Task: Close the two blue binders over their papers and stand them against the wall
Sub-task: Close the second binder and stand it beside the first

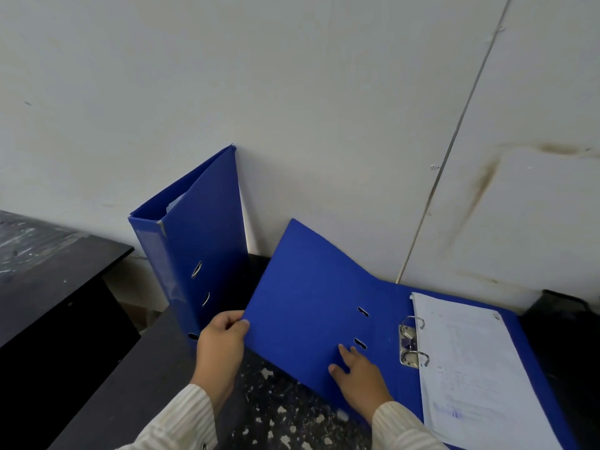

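Note:
One blue binder (201, 241) stands upright and closed against the white wall (292, 92), spine toward me. A second blue binder (311, 306) lies open on the dark speckled table (285, 414). Its front cover is raised at a slant, its metal rings (412, 341) are closed, and a stack of white papers (470, 368) lies on its right half. My left hand (220, 349) grips the left edge of the raised cover. My right hand (357, 375) rests with straight fingers flat on the inside of that cover near the spine.
A dark side table (48, 274) sits lower at the left, with a gap between it and the work table. A thin metal strip (454, 141) runs up the wall. A black object (565, 303) lies at the far right by the wall.

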{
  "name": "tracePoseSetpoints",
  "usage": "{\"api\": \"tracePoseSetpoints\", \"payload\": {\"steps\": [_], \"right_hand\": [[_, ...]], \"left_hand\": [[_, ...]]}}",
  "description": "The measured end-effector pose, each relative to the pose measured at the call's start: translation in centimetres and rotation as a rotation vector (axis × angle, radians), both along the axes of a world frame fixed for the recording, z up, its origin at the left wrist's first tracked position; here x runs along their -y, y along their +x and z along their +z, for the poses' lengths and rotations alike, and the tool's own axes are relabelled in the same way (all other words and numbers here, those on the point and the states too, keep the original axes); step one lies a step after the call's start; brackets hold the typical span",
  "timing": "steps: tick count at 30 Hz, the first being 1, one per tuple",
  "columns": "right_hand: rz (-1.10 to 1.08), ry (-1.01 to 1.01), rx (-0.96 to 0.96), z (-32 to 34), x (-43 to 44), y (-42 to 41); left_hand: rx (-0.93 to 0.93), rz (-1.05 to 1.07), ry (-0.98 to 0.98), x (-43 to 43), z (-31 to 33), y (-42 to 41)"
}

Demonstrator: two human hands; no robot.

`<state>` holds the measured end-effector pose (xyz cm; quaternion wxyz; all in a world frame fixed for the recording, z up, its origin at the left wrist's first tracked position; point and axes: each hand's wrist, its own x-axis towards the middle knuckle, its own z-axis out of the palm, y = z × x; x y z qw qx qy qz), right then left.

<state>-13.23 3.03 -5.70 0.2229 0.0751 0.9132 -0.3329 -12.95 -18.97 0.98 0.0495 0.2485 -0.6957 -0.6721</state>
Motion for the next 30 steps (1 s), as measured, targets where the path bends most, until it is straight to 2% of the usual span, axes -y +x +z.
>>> {"api": "tracePoseSetpoints", "payload": {"steps": [7, 11, 15, 20, 27, 30], "right_hand": [[-0.039, -0.251, -0.335, 8.6, 2.5, -0.3], [-0.166, -0.394, -0.502, 14.4, 2.0, 0.1], [-0.244, -0.378, -0.548, 18.0, -0.5, 1.1], [-0.299, -0.325, -0.522, 19.4, -5.9, 2.5], [-0.476, -0.428, -0.444, 16.8, -15.9, 3.0], [-0.561, -0.432, -0.397, 15.1, -20.9, 3.5]], "left_hand": [[-0.245, -0.218, 0.002, -4.5, 4.1, 1.7], [-0.399, -0.361, -0.025, -8.0, 5.8, 2.7], [-0.484, -0.510, -0.028, -11.7, 6.4, 3.3], [-0.444, -0.690, -0.067, -16.6, 5.2, 3.1], [-0.185, -0.810, -0.249, -23.0, -0.8, 0.9], [-0.082, -0.822, -0.386, -25.3, -3.6, -0.5]]}}
